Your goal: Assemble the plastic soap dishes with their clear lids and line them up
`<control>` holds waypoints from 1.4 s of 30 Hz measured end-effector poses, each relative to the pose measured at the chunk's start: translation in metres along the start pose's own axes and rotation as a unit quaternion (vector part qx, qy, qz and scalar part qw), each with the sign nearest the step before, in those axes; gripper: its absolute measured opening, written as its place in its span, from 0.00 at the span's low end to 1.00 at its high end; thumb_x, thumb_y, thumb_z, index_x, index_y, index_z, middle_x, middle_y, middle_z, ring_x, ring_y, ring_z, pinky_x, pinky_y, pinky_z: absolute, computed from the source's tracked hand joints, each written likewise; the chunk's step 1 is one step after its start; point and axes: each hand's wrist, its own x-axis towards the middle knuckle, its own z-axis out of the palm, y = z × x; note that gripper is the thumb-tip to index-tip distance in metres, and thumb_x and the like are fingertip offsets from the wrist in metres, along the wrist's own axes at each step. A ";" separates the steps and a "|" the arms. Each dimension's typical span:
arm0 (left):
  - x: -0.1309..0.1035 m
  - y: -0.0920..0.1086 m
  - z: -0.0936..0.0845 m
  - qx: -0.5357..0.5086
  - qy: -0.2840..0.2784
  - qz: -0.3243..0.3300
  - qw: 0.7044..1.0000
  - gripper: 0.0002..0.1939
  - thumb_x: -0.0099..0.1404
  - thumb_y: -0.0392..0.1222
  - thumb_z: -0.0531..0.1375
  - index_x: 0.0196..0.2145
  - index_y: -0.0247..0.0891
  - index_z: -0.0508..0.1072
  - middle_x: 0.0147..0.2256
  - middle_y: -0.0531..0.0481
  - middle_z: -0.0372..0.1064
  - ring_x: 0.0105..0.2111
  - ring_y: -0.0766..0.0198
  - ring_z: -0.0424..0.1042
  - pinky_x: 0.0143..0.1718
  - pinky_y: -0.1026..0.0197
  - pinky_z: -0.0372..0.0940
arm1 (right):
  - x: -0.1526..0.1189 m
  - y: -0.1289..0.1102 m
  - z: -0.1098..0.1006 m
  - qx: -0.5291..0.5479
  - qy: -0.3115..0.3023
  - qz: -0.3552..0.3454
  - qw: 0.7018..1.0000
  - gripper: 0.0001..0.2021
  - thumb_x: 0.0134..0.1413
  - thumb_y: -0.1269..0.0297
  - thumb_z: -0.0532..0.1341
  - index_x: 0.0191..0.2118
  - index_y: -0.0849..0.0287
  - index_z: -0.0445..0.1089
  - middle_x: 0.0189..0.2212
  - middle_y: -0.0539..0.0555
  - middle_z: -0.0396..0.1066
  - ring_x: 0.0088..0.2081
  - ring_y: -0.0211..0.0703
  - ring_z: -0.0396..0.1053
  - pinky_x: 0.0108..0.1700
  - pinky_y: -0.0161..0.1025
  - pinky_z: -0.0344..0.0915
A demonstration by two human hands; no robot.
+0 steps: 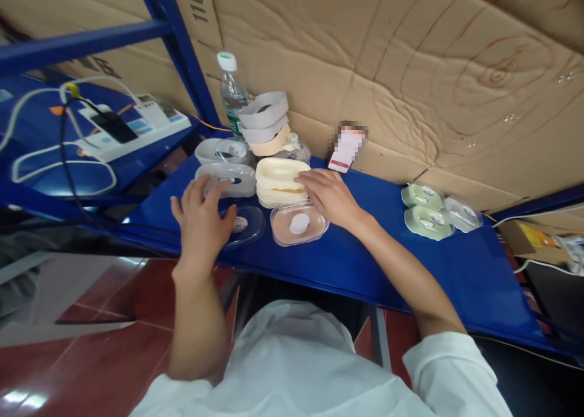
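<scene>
The stack of cream trays (279, 185) stood on the blue surface (365, 256), pale and matte, made of several nested pieces shaped like rounded rectangles. Its top piece was shallow and hollow, with a smooth raised rim; below it the edges showed as thin, slightly wavy layers, and a brownish-yellow streak ran along the front.

The right hand (332, 197) reached the right end of the stack, its fingers close together and gently bent over the rim; whether they gripped it could not be told. The left hand (201, 222) was to the left of the stack, its fingers open and spread over the grey container (244, 183) and near the clear lid (250, 225); whether they touched either was unclear.

Directly in front of the stack was the pink container (283, 225), its transparent cover carrying a round white disc. Behind the stack and slightly left rose a pile of grey and beige rings (266, 120), with a clear bottle (233, 95) beside it, white-capped with a green top. The phone (347, 151) leaned against the cardboard (296, 52) behind and to the right of the stack. Well to its right sat two pale green containers (422, 195) and a whitish one
</scene>
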 end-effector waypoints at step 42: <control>-0.015 -0.014 -0.001 -0.102 0.196 0.114 0.969 0.12 0.74 0.47 0.63 0.49 0.38 0.79 0.51 0.40 0.80 0.57 0.50 0.76 0.61 0.45 0.68 | -0.215 -0.014 0.021 0.030 0.253 0.271 0.928 0.09 0.70 0.56 0.66 0.48 0.52 0.79 0.46 0.56 0.82 0.49 0.53 0.78 0.53 0.53 0.74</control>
